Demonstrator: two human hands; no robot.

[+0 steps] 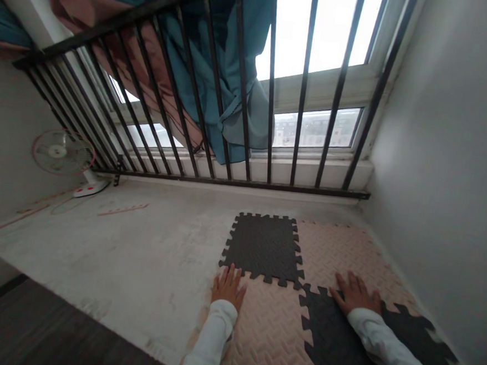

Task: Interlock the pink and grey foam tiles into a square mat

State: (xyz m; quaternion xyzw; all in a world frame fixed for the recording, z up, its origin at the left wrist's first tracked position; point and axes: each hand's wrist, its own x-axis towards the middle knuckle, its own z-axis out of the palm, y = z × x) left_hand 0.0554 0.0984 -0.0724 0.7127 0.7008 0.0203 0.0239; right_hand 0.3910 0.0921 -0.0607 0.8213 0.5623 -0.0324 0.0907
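Observation:
My left hand (228, 286) lies flat, fingers spread, on the left part of a near beige foam mat tile (272, 329). Its fingertips touch or nearly touch the lower left corner of a black foam mat tile (263, 245). My right hand (357, 294) is also spread flat, over the seam between a far beige foam mat tile (339, 247) and a near black foam mat tile (336, 344). The far black tile's toothed edge lies along the near beige tile; whether the teeth are fully locked, I cannot tell. Neither hand grips anything.
A dark metal railing (230, 183) runs along the far side before a window (314, 126) with teal and pink curtains (217, 80). A white fan (64, 153) stands at the left. Bare pale floor (137, 264) ends at a dark lower floor (42, 324). A wall (449, 163) rises at right.

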